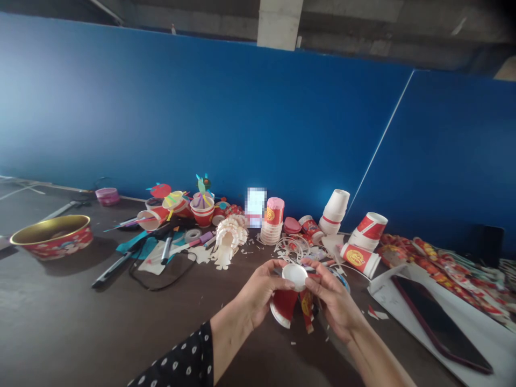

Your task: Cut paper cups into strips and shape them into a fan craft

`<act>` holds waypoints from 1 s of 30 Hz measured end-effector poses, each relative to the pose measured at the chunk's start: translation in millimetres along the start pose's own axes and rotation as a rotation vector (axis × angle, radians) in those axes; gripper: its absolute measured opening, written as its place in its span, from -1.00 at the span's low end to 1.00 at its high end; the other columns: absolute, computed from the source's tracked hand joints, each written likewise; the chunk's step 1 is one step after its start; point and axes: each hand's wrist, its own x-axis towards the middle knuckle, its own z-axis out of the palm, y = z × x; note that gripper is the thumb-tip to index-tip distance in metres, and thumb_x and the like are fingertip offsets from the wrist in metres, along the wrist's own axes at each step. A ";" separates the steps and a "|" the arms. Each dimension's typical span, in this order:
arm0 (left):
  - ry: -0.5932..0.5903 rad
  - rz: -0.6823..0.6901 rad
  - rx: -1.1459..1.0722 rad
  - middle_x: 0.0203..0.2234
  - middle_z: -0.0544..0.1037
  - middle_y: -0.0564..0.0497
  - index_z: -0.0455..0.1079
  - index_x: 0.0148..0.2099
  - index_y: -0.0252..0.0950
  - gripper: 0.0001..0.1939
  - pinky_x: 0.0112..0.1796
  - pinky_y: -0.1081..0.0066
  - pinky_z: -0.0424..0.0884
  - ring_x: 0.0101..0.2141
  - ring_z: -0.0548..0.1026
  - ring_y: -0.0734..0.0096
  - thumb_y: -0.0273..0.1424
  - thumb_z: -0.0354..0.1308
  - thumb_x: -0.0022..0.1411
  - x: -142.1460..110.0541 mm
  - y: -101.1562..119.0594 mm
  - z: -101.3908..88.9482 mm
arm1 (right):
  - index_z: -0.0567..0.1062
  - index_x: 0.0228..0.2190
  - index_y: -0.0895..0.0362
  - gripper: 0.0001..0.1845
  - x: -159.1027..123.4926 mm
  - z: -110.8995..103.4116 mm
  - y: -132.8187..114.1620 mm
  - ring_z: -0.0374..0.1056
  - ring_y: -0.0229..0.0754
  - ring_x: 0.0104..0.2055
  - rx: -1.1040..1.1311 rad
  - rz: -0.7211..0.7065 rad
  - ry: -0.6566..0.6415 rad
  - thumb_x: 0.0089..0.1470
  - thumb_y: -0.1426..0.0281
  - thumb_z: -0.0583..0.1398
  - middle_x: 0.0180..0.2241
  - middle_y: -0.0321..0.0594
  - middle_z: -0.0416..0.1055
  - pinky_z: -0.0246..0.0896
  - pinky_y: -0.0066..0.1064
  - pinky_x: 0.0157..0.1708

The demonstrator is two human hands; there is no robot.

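Both my hands hold a red paper cup [291, 293] over the dark table, its white bottom turned up towards me. The cup's wall is cut into strips that hang down. My left hand [260, 293] grips the cup from the left with its fingers curled round it. My right hand [334, 301] pinches the cup's right side and a hanging strip [307, 310].
Behind my hands lie stacks of red and white paper cups [365, 242], cut cup pieces [229, 236], decorated cups [201, 207], pens and tape. A round gold-lined tin [52, 236] stands at the left. A white board with a dark tablet [439, 317] lies at the right. A blue wall [242, 118] backs the table.
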 end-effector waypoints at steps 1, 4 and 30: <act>-0.009 0.002 0.020 -0.48 0.50 0.01 0.27 -0.23 -0.33 -0.55 -0.46 0.51 0.29 -0.50 0.47 0.43 -0.61 0.29 -0.25 0.1 0.9 -0.8 | 0.35 -0.15 0.09 -0.43 0.2 -0.3 -0.2 0.44 -0.14 -0.38 -0.005 -0.003 0.005 -0.23 0.25 0.36 -0.45 -0.29 0.51 0.28 -0.41 -0.36; -0.040 0.010 0.054 -0.44 0.51 -0.01 0.28 -0.21 -0.34 -0.56 -0.48 0.53 0.27 -0.51 0.46 0.47 -0.57 0.30 -0.22 0.2 3.9 -2.7 | 0.31 -0.12 0.10 -0.39 0.4 -1.1 -1.4 0.42 -0.16 -0.43 -0.009 -0.005 0.006 -0.24 0.27 0.37 -0.49 -0.31 0.50 0.25 -0.42 -0.39; 0.022 0.097 0.085 -0.60 0.47 0.04 0.28 -0.27 -0.36 -0.58 -0.47 0.50 0.28 -0.57 0.42 0.48 -0.71 0.15 -0.27 3.8 -6.3 0.7 | 0.24 -0.25 0.05 -0.49 -3.6 5.1 -1.8 0.37 -0.22 -0.53 -0.036 0.014 -0.038 -0.23 0.35 0.36 -0.57 -0.40 0.45 0.23 -0.45 -0.48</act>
